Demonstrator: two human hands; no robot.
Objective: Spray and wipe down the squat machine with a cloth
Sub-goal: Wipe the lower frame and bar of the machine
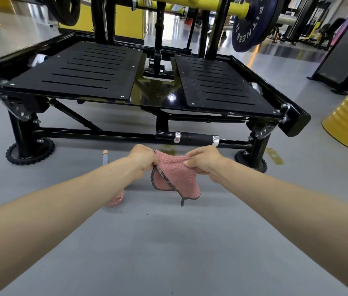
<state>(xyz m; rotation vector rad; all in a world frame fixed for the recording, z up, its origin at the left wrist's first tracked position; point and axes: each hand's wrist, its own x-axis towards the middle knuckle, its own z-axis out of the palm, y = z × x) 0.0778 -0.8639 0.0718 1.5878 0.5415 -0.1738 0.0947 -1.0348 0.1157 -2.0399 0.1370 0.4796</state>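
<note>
Your left hand (142, 160) and right hand (203, 162) both pinch the cloth (175, 178), centre frame; the squat machine (83, 69) probably awaits wiping.

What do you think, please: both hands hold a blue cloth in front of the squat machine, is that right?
Not quite: the head view shows the cloth is pink, not blue. The left hand and right hand do both hold it in front of the squat machine.
</note>
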